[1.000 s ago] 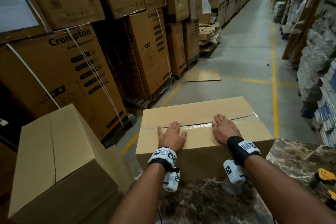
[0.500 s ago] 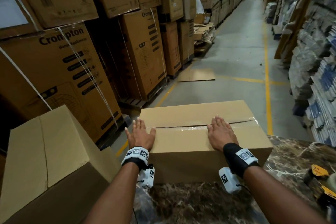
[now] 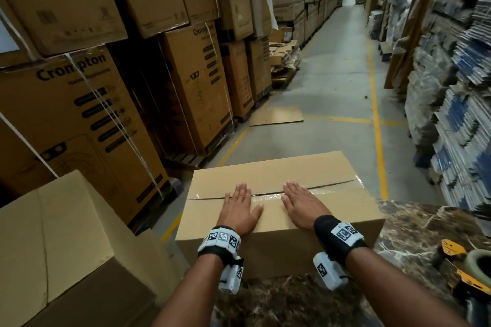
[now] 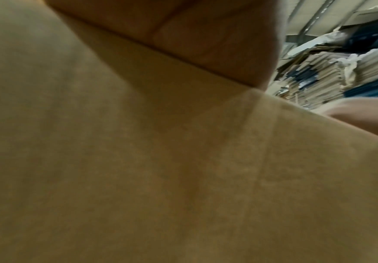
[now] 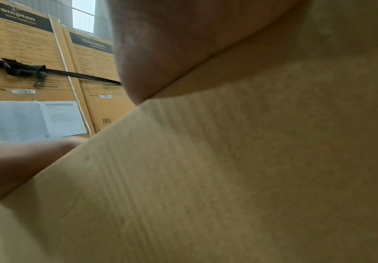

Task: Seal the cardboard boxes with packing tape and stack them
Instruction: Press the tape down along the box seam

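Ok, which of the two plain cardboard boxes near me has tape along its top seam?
The box on the marble table, under both flat hands; clear tape shines along its seam. The tilted box at left shows none.

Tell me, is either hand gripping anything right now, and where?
Nothing is gripped. The left hand and right hand lie flat, fingers straight, on top of the box, along its taped seam.

Left hand back on the taped seam; right hand shifted inward.

Left hand (image 3: 240,210): 1.0 s ago flat on the top of the cardboard box (image 3: 279,249) near its middle, 0.5 s ago out at the box's left edge, now on the top again, fingers straight across the clear tape (image 3: 268,196). Right hand (image 3: 301,206): flat throughout, now nearer the box's middle, close beside the left. Head view has swung: tape dispenser (image 3: 467,271) shows more fully at right.
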A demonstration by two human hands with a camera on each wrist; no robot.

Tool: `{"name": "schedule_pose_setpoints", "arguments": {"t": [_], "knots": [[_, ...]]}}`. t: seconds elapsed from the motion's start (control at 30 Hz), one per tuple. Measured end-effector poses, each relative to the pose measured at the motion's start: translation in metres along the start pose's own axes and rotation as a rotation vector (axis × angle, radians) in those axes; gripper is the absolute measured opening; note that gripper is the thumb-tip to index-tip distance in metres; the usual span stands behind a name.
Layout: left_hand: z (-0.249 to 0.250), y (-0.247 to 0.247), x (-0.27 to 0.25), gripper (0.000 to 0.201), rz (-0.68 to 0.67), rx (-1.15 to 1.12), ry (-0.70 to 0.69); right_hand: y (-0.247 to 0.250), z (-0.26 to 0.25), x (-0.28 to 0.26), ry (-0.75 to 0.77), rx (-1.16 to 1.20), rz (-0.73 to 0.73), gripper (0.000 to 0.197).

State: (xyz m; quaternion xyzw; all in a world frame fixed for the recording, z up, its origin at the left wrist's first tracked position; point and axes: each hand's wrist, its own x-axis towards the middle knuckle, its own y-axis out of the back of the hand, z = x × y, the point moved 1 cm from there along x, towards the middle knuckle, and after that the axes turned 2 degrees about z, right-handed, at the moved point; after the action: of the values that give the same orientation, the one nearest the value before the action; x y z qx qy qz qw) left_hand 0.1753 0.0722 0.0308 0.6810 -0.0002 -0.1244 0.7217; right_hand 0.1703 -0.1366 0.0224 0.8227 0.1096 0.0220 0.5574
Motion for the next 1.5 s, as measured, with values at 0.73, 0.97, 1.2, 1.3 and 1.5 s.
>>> {"name": "schedule_pose_setpoints", "arguments": {"t": [0.73, 0.97, 1.2, 1.3, 1.5], "knots": [[0.009, -0.001, 0.003, 0.112, 0.035, -0.101, -0.094, 0.058, 0.138, -0.046, -0.639, 0.312, 0.258, 0.068], [0.016, 0.008, -0.006, 0.14, -0.007, -0.058, -0.375, 0.059, 0.134, -0.052, -0.696, 0.391, 0.275, 0.071], [0.015, 0.002, -0.002, 0.103, 0.3, 0.124, -0.522, 0.063, 0.134, -0.078, -0.715, 0.37, 0.315, 0.063], [0.018, -0.005, -0.003, 0.069, 0.387, 0.05, -0.519, 0.065, 0.139, -0.097, -0.73, 0.506, 0.313, 0.056], [0.038, -0.011, -0.015, 0.058, 0.325, -0.124, -0.326, 0.06, 0.112, -0.133, -0.66, 1.147, -0.041, 0.029]]}}
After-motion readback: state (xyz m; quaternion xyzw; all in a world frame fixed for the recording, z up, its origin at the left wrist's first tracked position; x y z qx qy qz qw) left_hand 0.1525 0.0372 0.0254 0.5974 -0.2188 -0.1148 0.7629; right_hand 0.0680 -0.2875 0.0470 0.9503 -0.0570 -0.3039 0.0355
